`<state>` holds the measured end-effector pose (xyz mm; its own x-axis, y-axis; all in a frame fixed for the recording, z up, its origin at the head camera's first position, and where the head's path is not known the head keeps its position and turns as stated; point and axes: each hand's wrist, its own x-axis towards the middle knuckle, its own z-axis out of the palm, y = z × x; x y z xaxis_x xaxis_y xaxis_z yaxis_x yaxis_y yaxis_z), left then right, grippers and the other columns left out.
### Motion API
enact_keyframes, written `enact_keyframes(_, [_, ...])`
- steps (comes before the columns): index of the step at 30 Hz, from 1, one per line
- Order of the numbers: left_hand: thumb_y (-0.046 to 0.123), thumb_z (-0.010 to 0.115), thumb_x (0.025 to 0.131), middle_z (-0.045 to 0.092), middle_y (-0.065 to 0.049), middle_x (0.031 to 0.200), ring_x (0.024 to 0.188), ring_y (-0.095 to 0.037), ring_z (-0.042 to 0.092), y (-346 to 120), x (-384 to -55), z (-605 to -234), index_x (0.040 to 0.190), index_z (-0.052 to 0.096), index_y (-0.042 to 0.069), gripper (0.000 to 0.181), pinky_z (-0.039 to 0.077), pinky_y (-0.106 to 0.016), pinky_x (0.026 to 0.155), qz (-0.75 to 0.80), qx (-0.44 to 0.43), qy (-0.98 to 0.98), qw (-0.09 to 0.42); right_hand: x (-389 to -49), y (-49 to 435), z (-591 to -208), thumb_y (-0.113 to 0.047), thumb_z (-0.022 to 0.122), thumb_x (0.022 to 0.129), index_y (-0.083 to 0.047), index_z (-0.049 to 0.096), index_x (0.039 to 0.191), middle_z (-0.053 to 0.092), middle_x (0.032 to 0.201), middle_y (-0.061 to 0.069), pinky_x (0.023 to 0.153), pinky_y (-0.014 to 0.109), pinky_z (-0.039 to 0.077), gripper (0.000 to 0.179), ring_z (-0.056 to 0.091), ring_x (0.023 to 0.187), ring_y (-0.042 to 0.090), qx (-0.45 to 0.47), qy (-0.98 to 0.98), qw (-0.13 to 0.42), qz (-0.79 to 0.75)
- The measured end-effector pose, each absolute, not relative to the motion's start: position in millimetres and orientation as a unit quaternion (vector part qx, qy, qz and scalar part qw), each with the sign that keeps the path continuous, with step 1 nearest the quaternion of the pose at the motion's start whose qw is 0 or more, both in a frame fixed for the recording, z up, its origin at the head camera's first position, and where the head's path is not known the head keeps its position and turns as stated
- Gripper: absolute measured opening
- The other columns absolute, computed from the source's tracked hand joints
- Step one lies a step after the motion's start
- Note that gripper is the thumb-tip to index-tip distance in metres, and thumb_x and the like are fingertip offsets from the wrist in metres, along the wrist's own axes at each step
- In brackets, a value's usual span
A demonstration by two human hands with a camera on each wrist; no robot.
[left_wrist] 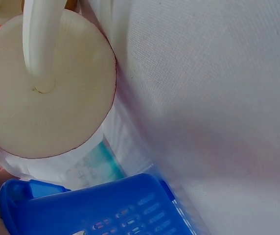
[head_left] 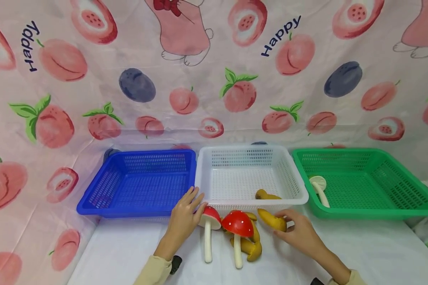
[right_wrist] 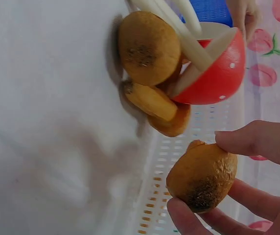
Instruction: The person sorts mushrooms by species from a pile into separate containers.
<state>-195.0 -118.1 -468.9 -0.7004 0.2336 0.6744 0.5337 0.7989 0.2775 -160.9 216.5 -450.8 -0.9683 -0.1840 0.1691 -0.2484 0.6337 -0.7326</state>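
My right hand [head_left: 297,231] pinches a yellow-brown toy mushroom [head_left: 272,220] between thumb and fingers, in front of the white basket [head_left: 299,194]. In the right wrist view that mushroom's rounded, dark-spotted cap faces the camera. My left hand [head_left: 184,217] reaches to the front rim of the white basket, fingers extended, beside a red-capped mushroom [head_left: 208,241]; whether the thumb touches its cap cannot be made out. Right of it, a second red mushroom with white dots [head_left: 237,227] leans over several yellow-brown mushrooms [head_left: 252,250]. Another yellow-brown mushroom [head_left: 265,195] lies inside the white basket.
A blue basket [head_left: 128,213] stands left of the white one, and a green basket [head_left: 371,213] stands to its right. Inside the green basket is a pale mushroom [head_left: 320,190]. Behind the baskets hangs a fruit-printed cloth [head_left: 199,87]; a white cloth [head_left: 121,253] covers the table.
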Motion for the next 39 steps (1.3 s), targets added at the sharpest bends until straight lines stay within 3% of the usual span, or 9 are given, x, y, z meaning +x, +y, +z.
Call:
enact_keyframes(14, [0.020,0.072,0.084,0.061,-0.021,0.121,0.118,-0.037,0.053,-118.5,-195.4,-470.0,0.109,0.071,0.001,0.031,0.047,-0.051,0.090,-0.226,-0.216,-0.890,0.333,-157.4,225.8,-407.1,-0.003,0.081,0.069,-0.006,0.065,0.102,0.062,0.100,0.003,0.064,0.027,0.056,0.036,0.057,0.086,0.019,0.164,-0.909,0.057,0.379])
enact_keyframes(39, [0.020,0.071,0.085,0.060,-0.021,0.123,0.119,-0.036,0.052,-117.2,-195.3,-472.9,0.109,0.071,0.002,0.030,0.046,-0.050,0.091,-0.228,-0.216,-0.890,0.331,-181.3,234.6,-382.2,0.003,0.078,0.068,-0.006,0.065,0.104,0.063,0.106,0.007,0.063,0.025,0.056,0.039,0.059,0.086,0.017,0.274,-0.886,0.105,0.358])
